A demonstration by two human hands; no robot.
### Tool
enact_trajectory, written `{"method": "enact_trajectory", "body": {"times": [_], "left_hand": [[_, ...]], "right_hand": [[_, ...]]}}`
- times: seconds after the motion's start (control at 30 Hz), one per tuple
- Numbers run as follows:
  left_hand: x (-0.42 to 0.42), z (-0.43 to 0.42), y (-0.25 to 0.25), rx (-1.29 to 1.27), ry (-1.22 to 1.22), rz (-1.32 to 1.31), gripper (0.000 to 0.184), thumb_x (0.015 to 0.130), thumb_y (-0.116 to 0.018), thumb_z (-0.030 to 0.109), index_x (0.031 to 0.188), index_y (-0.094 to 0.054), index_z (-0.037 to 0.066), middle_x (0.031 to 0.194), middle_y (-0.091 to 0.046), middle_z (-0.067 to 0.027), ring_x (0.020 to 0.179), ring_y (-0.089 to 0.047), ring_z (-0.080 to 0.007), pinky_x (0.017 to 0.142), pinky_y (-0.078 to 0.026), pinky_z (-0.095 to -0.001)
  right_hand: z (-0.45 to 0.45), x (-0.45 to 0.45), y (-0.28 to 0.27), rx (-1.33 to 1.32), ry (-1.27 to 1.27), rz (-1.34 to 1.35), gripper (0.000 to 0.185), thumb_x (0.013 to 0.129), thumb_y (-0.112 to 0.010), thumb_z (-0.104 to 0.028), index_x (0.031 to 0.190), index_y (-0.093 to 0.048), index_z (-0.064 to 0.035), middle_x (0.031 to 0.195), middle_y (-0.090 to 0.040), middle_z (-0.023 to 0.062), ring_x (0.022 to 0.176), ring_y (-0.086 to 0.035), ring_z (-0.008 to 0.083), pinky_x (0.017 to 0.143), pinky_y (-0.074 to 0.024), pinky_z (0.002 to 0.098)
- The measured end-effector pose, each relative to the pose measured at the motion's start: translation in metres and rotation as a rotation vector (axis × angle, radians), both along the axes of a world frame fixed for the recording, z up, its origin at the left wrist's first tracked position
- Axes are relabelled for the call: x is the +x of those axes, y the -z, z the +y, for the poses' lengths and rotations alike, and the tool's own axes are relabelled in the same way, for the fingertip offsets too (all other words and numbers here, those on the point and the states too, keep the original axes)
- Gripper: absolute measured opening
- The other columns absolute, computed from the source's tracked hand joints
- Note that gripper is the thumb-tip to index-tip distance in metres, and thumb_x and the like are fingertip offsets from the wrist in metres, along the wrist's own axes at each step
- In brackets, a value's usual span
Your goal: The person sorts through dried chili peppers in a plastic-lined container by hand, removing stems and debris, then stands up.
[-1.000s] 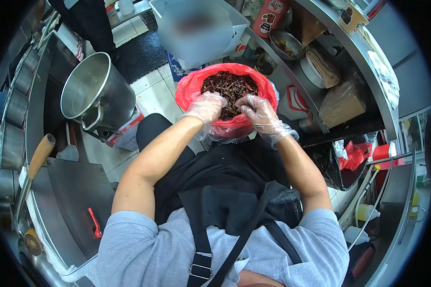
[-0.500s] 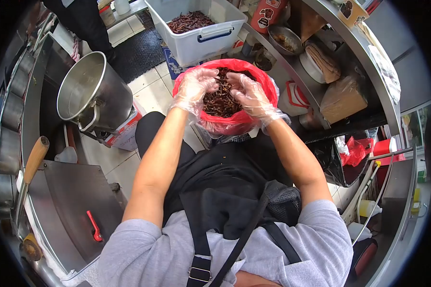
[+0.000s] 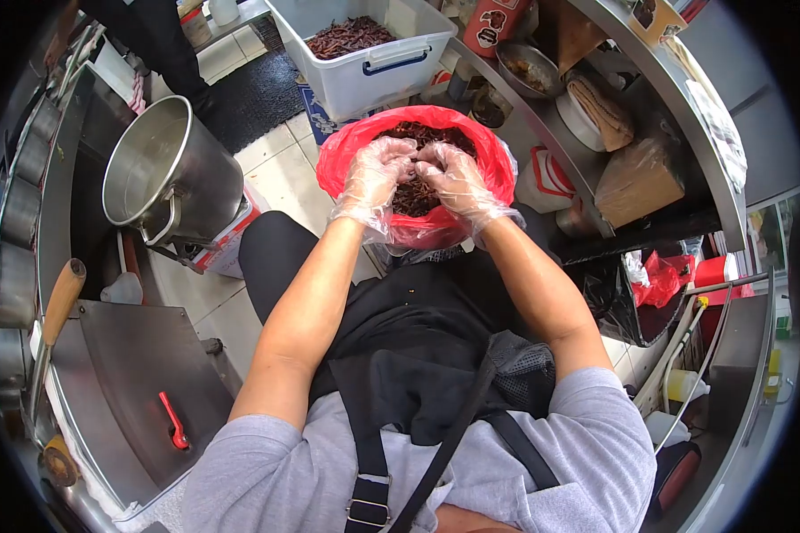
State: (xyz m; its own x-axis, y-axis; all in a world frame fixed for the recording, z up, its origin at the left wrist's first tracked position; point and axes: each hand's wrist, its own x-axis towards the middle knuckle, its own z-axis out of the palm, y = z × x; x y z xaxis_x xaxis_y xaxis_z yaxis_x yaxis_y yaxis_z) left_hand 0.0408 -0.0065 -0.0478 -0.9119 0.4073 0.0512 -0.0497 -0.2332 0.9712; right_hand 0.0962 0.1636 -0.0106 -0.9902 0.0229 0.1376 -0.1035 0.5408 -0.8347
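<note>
A red plastic bag [image 3: 336,160] lines a round container in front of my knees, with dark reddish-brown dried pieces [image 3: 415,197] inside, perhaps chillies. Over the pieces, my left hand [image 3: 379,174], in a clear plastic glove, has its fingers bent inward. My right hand [image 3: 454,176], gloved the same way, meets it fingertip to fingertip at the middle of the bag. Both hands are closed; what lies between the fingers is too small to make out.
Beyond the bag stands a clear plastic tub [image 3: 356,80] of similar pieces. A large metal pot [image 3: 196,169] is at the left, a steel shelf [image 3: 542,133] at the right. A person's dark trouser leg [image 3: 164,44] shows at the top left.
Half a second ago my hands were apart with fingers spread; now they have come together over the bag. The tub, blurred a second ago, shows clearly.
</note>
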Motion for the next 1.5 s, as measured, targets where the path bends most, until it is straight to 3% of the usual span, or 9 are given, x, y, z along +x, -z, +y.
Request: {"method": "enact_trajectory", "body": {"times": [0.07, 0.2, 0.33, 0.63, 0.77, 0.87, 0.93, 1.2, 1.5], "left_hand": [[0.004, 0.001, -0.009, -0.024, 0.004, 0.023, 0.021, 0.095, -0.061, -0.004, 0.115, -0.066, -0.001, 0.116, -0.070, -0.0124, 0.096, -0.071, -0.0197, 0.080, -0.061, -0.0313], [0.003, -0.003, -0.017, -0.642, 0.062, 0.368, 0.025, 0.097, -0.058, 0.001, 0.121, -0.064, -0.001, 0.099, -0.072, -0.0121, 0.092, -0.071, -0.0202, 0.080, -0.059, -0.0336], [-0.005, -0.024, -0.029, -0.048, -0.021, -0.056, 0.030, 0.098, -0.049, 0.001, 0.127, -0.059, 0.004, 0.087, -0.069, -0.0096, 0.073, -0.066, -0.0160, 0.066, -0.055, -0.0306], [-0.002, -0.032, -0.012, 0.246, -0.125, -0.268, 0.014, 0.098, -0.057, 0.005, 0.112, -0.058, 0.008, 0.083, -0.054, 0.0009, 0.062, -0.048, -0.0077, 0.051, -0.039, -0.0208], [-0.002, -0.027, 0.001, 0.129, -0.082, -0.265, 0.015, 0.098, -0.060, 0.009, 0.113, -0.060, 0.009, 0.088, -0.058, 0.0016, 0.065, -0.049, -0.0077, 0.056, -0.042, -0.0213], [-0.013, -0.012, 0.014, 0.034, -0.232, 0.074, 0.020, 0.095, -0.068, 0.009, 0.115, -0.066, 0.007, 0.114, -0.069, -0.0019, 0.095, -0.060, -0.0116, 0.089, -0.050, -0.0295], [-0.018, -0.005, 0.003, -0.199, -0.134, 0.070, 0.023, 0.093, -0.070, 0.009, 0.116, -0.067, 0.006, 0.115, -0.070, -0.0030, 0.099, -0.061, -0.0122, 0.092, -0.050, -0.0306], [-0.017, 0.023, -0.013, -0.198, -0.217, 0.227, 0.010, 0.094, -0.070, 0.011, 0.097, -0.070, 0.001, 0.090, -0.073, -0.0080, 0.085, -0.067, -0.0155, 0.079, -0.054, -0.0331], [-0.027, 0.020, -0.013, -0.109, -0.239, 0.110, 0.021, 0.100, -0.066, 0.021, 0.109, -0.065, 0.002, 0.101, -0.069, -0.0044, 0.094, -0.062, -0.0137, 0.085, -0.050, -0.0308]], "right_hand": [[0.002, -0.003, 0.006, 0.066, 0.026, 0.096, 0.021, 0.090, -0.069, -0.017, 0.105, -0.071, -0.0019, 0.096, -0.072, 0.0195, 0.093, -0.070, 0.0335, 0.085, -0.0520, 0.0427], [0.007, -0.010, 0.005, 0.257, -0.099, 0.219, 0.017, 0.091, -0.069, -0.015, 0.103, -0.071, -0.0031, 0.093, -0.073, 0.0183, 0.090, -0.071, 0.0345, 0.081, -0.0532, 0.0428], [0.011, -0.025, -0.033, 0.056, 0.064, 0.318, 0.019, 0.092, -0.064, -0.006, 0.109, -0.071, -0.0042, 0.100, -0.073, 0.0208, 0.097, -0.071, 0.0352, 0.083, -0.0549, 0.0419], [-0.002, -0.045, 0.020, 0.985, -0.145, 0.096, 0.020, 0.084, -0.064, -0.019, 0.099, -0.074, -0.0096, 0.103, -0.068, 0.0180, 0.100, -0.068, 0.0363, 0.087, -0.0557, 0.0492], [0.005, -0.046, 0.015, 0.843, -0.081, 0.130, 0.019, 0.087, -0.068, -0.025, 0.098, -0.074, -0.0106, 0.099, -0.065, 0.0168, 0.098, -0.066, 0.0366, 0.084, -0.0533, 0.0493], [0.018, -0.046, 0.005, 0.740, -0.066, 0.176, 0.022, 0.090, -0.069, -0.028, 0.101, -0.074, -0.0106, 0.096, -0.064, 0.0161, 0.095, -0.064, 0.0374, 0.081, -0.0500, 0.0509], [0.021, -0.044, -0.001, 0.615, -0.178, 0.178, 0.023, 0.090, -0.069, -0.029, 0.100, -0.073, -0.0088, 0.093, -0.064, 0.0169, 0.093, -0.064, 0.0381, 0.080, -0.0487, 0.0505], [0.007, -0.028, -0.012, 0.292, -0.095, 0.106, 0.038, 0.095, -0.063, -0.039, 0.098, -0.068, -0.0018, 0.094, -0.065, 0.0227, 0.093, -0.062, 0.0438, 0.080, -0.0464, 0.0528], [0.009, -0.033, -0.004, -0.176, -0.203, -0.011, 0.017, 0.093, -0.066, -0.017, 0.093, -0.068, 0.0007, 0.088, -0.066, 0.0117, 0.086, -0.063, 0.0216, 0.081, -0.0496, 0.0375]]}}
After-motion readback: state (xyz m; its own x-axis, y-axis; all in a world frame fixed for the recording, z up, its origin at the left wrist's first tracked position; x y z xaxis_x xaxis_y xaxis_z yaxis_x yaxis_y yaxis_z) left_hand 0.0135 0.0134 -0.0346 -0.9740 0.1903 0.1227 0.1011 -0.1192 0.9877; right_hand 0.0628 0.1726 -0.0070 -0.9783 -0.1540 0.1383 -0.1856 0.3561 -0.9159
